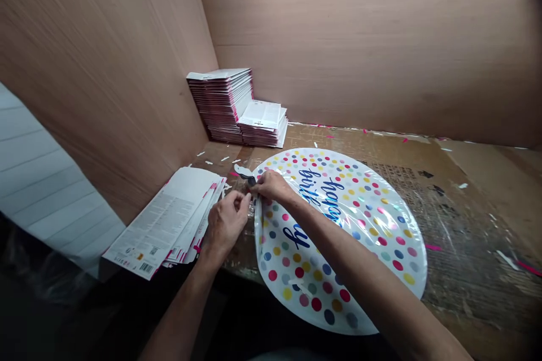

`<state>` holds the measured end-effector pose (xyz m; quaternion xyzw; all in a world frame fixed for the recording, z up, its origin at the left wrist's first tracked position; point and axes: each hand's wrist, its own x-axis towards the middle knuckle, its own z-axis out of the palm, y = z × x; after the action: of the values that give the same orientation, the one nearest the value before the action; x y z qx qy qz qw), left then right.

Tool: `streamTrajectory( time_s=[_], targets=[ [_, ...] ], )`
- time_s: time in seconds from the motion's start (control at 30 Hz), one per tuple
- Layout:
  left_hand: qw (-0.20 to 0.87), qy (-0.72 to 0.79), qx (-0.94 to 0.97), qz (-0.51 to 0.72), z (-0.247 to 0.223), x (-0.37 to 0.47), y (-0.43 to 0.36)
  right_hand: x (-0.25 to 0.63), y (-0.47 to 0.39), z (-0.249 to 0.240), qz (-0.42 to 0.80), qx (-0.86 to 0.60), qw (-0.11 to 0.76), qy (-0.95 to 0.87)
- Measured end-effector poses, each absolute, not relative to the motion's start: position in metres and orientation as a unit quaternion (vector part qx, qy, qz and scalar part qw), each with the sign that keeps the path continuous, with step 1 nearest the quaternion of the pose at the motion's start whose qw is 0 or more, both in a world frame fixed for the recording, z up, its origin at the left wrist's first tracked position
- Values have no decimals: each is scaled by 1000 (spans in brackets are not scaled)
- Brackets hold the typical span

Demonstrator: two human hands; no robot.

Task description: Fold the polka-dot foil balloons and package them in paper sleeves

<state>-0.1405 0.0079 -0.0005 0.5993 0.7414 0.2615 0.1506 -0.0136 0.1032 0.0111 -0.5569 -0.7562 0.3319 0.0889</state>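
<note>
From here I have the round dotted balloon (376, 231) lying flat, its near edge reaching past the edge of the cardboard-covered table (457, 271). My right hand (271, 186) pinches the balloon's left rim, fingertips closed together. My left hand (228, 219) is half curled just left of that rim; whether its fingertips grip anything, I cannot tell. The fanned cards (156, 220) lie left of the balloon, the stacked cards (224, 104) beyond it against the wooden wall (139, 56). Open tabletop runs along its right side.
</note>
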Motion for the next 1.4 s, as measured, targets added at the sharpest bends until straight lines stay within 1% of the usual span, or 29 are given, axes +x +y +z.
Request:
streamTrajectory(
  time_s=[0.1,0.23,0.37,0.5,0.6,0.7,0.77,0.8,0.83,0.93,0.97,1.03,1.1,1.13,1.23,1.3,1.37,1.4],
  targets=[
    [170,676,651,300,-2,-140,29,-9,105,5,342,-569,145,-734],
    [161,700,651,244,2,-142,45,-3,106,-7,405,-539,195,-712],
    [150,714,656,195,5,-147,48,-2,105,-20,493,-498,198,-686],
    [112,731,666,97,0,-152,42,-3,103,-23,499,-512,223,-663],
    [71,731,678,30,0,-155,35,2,98,-22,460,-552,279,-637],
    [45,716,695,-54,11,-155,33,21,90,-24,439,-583,340,-593],
    [39,709,696,-109,24,-150,36,42,85,-26,455,-591,366,-557],
    [35,709,695,-116,30,-145,38,54,82,-27,467,-593,375,-538],
    [30,705,701,-105,34,-138,39,66,79,-27,481,-593,383,-520],
    [44,637,770,-7,39,-108,33,105,69,-26,509,-596,409,-467],
    [69,602,796,18,37,-97,28,118,64,-25,514,-600,415,-451],
    [146,539,829,29,30,-76,14,142,54,-24,520,-614,422,-418],
    [208,519,828,36,22,-61,7,161,46,-24,522,-628,424,-392],
    [218,529,818,51,18,-57,9,168,43,-24,524,-631,426,-382],
    [192,586,780,103,13,-51,41,169,44,-23,533,-623,436,-370],
    [184,580,786,112,13,-49,75,156,52,-21,544,-603,443,-380],
    [209,548,801,119,14,-46,107,141,63,-19,531,-594,445,-410],
    [235,539,798,134,13,-45,119,135,67,-19,503,-603,444,-431]
  ],
)
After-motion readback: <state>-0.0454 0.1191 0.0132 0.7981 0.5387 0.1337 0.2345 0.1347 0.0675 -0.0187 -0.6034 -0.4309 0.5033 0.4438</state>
